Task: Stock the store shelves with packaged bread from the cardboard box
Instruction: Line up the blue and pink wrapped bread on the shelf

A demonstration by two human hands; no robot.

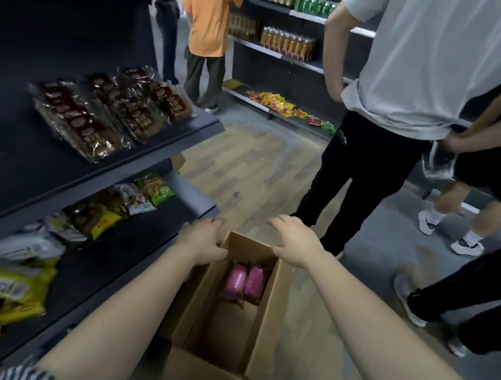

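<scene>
An open cardboard box (266, 317) stands on the floor below me. Two pink bread packets (245, 282) lie side by side at its far end. My left hand (202, 240) hovers at the box's far left corner, fingers loosely bent, holding nothing. My right hand (294, 241) hovers over the far right rim, fingers spread and relaxed. On the dark shelf (35, 167) to my left lie several rows of brown packaged bread (105, 112) in clear wrap.
The lower shelf (93, 267) carries green and yellow snack bags (4, 287). A person in a grey shirt (417, 68) stands close on the right, with other legs behind. Another person in orange (208, 21) stands far down the aisle. Drink shelves (287, 43) line the back.
</scene>
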